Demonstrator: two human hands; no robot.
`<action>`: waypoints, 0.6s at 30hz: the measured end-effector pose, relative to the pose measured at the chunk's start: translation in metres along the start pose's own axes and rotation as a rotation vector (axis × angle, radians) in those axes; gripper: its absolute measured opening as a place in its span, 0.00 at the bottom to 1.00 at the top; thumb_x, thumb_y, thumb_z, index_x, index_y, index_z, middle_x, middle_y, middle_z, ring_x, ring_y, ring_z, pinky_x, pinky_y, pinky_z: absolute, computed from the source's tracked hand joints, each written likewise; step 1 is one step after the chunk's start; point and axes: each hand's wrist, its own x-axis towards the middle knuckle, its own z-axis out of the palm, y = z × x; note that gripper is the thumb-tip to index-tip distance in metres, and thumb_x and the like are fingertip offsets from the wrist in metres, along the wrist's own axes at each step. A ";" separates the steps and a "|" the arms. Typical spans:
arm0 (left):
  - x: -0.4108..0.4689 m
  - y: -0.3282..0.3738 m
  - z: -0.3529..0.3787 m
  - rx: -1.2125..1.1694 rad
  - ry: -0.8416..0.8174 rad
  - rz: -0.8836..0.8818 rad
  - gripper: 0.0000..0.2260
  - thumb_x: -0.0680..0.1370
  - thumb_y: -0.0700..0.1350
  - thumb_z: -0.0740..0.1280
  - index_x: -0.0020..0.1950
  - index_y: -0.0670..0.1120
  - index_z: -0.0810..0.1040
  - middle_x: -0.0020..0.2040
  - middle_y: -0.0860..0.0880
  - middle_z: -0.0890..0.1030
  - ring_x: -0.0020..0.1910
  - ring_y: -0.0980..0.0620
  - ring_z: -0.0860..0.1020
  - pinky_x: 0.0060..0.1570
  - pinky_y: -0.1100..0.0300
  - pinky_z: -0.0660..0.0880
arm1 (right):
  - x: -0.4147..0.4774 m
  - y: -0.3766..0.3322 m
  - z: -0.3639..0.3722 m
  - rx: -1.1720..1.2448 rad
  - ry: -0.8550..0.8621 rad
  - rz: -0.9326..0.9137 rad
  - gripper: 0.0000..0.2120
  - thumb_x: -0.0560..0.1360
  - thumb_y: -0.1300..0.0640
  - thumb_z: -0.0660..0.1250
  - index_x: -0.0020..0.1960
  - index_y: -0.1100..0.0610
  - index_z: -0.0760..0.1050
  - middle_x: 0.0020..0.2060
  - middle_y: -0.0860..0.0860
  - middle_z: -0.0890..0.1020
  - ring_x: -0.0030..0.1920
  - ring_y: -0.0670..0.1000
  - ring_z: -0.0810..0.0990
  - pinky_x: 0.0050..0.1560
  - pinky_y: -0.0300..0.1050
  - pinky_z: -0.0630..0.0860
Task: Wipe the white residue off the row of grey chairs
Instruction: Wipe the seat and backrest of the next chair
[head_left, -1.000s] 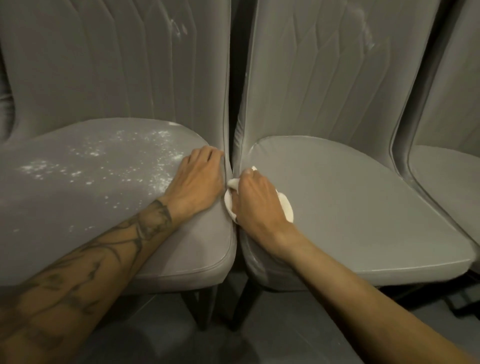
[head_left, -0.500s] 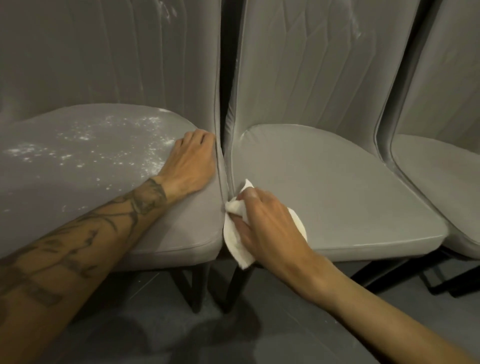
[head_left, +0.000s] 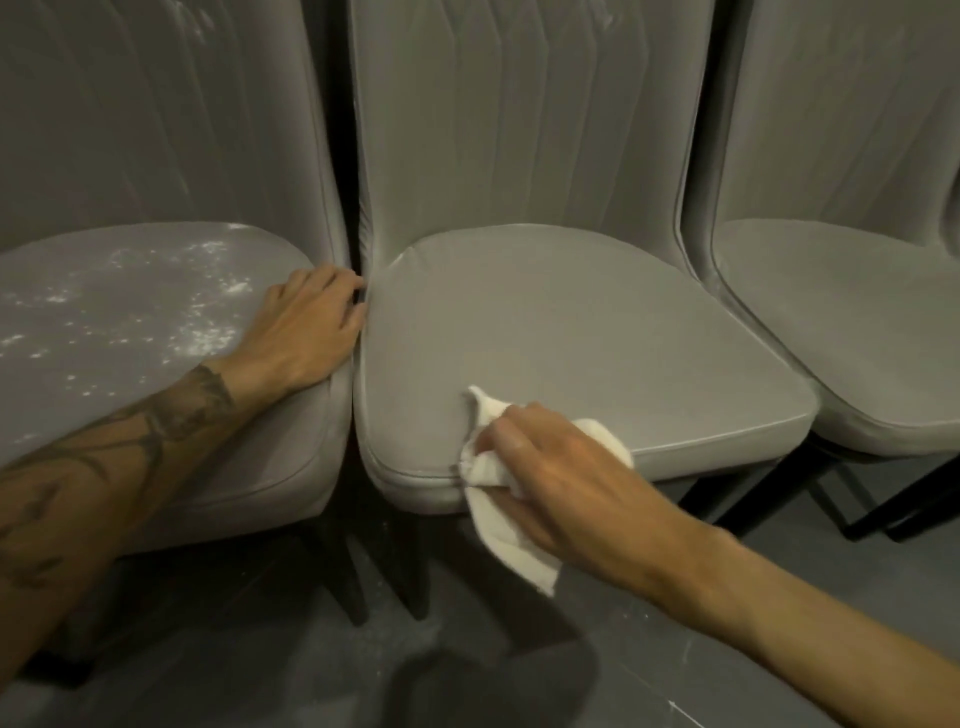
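- My right hand (head_left: 571, 467) grips the crumpled white cloth (head_left: 511, 540) at the front lip of the middle grey padded chair seat (head_left: 597, 332), lower centre of frame
- My left hand (head_left: 306, 327) lies open, flat on the left grey chair seat (head_left: 280, 441)
- White powdery residue (head_left: 208, 317) speckles that seat at left; I'd wipe inward with overlapping strokes

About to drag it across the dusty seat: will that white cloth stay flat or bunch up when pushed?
Probably floppy: the white cloth droops below the middle seat edge from the right hand. Likely to bunch: it is crumpled under the fingers.
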 end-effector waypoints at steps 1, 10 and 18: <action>0.000 0.000 0.000 0.006 -0.004 0.004 0.17 0.86 0.51 0.57 0.72 0.47 0.73 0.70 0.42 0.73 0.67 0.38 0.71 0.65 0.43 0.66 | -0.011 0.014 -0.005 0.013 0.002 0.007 0.12 0.82 0.51 0.64 0.60 0.57 0.75 0.54 0.52 0.78 0.52 0.54 0.75 0.52 0.45 0.72; 0.004 0.000 -0.001 0.016 -0.052 -0.033 0.17 0.85 0.51 0.60 0.72 0.47 0.75 0.70 0.41 0.75 0.66 0.35 0.72 0.67 0.41 0.68 | 0.004 0.009 0.012 0.174 0.018 -0.020 0.12 0.83 0.50 0.62 0.62 0.54 0.75 0.58 0.49 0.77 0.57 0.52 0.74 0.60 0.47 0.70; 0.005 -0.001 -0.001 0.016 -0.069 -0.046 0.20 0.85 0.56 0.61 0.71 0.47 0.77 0.67 0.37 0.77 0.65 0.32 0.74 0.66 0.35 0.70 | -0.078 0.112 -0.027 0.140 0.039 0.035 0.12 0.82 0.48 0.61 0.62 0.52 0.72 0.54 0.44 0.72 0.53 0.47 0.72 0.55 0.41 0.70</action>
